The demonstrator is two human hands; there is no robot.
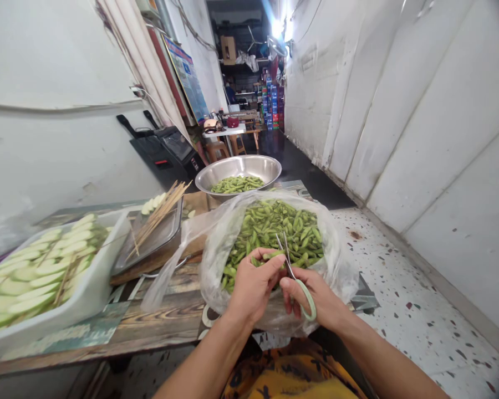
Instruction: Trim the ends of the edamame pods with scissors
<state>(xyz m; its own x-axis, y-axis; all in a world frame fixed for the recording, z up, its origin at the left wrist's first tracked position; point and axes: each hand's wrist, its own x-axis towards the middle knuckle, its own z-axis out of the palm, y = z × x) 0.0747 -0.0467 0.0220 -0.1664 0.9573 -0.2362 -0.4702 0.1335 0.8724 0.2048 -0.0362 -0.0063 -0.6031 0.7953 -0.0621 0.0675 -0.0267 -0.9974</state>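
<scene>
A clear plastic bag (pixel 216 260) full of green bean pods (pixel 274 227) sits at the near edge of the wooden table (pixel 166 321). My left hand (pixel 249 285) is closed, pinching one pod (pixel 270 255) over the bag. My right hand (pixel 316 299) grips small scissors (pixel 293 274) with pale green handles, their blades apart and pointing up beside that pod. Behind the bag stands a steel bowl (pixel 261 166) holding a smaller layer of green pods (pixel 237 184).
A white tub (pixel 91 293) of pale green sliced vegetable pieces sits at the left. A metal tray (pixel 158 238) beside it carries wooden skewers (pixel 160 213). White walls line both sides. Speckled floor (pixel 407 310) lies to the right, and stools and tables stand down the corridor.
</scene>
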